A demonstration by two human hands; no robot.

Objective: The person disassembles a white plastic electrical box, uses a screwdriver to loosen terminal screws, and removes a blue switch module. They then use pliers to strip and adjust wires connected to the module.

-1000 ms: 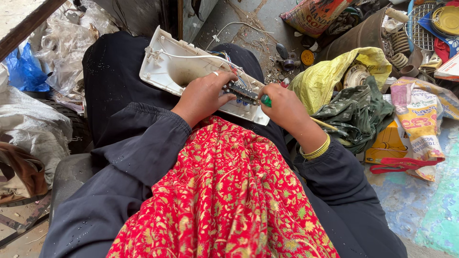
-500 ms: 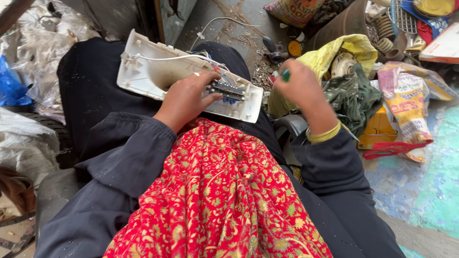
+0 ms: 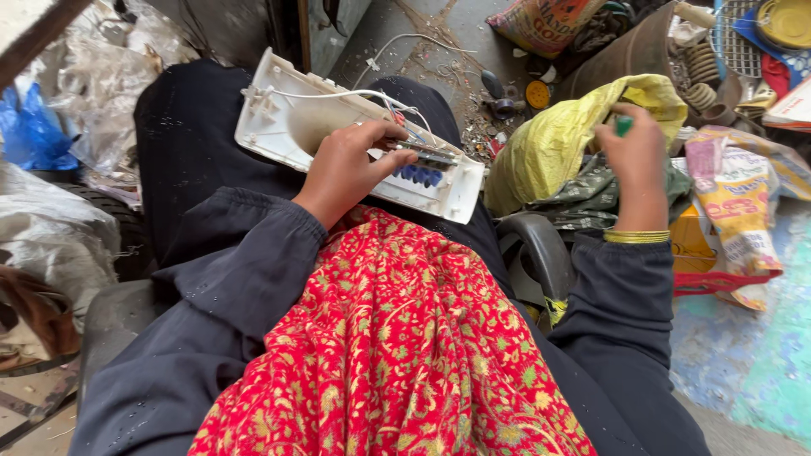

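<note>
On the person's lap, toward its left side, lies a white plastic casing (image 3: 287,127), opened, its hollow inside and white wires (image 3: 338,93) showing. The left hand (image 3: 346,169) presses down on it, fingers curled over the dark circuit strip (image 3: 427,156) near the casing's right end; the strip sits in place, so the stripping looks only partly done. Further right, the right hand (image 3: 634,156) is raised over a yellow bag (image 3: 541,143), fingers pinched around a green-handled tool (image 3: 623,125).
</note>
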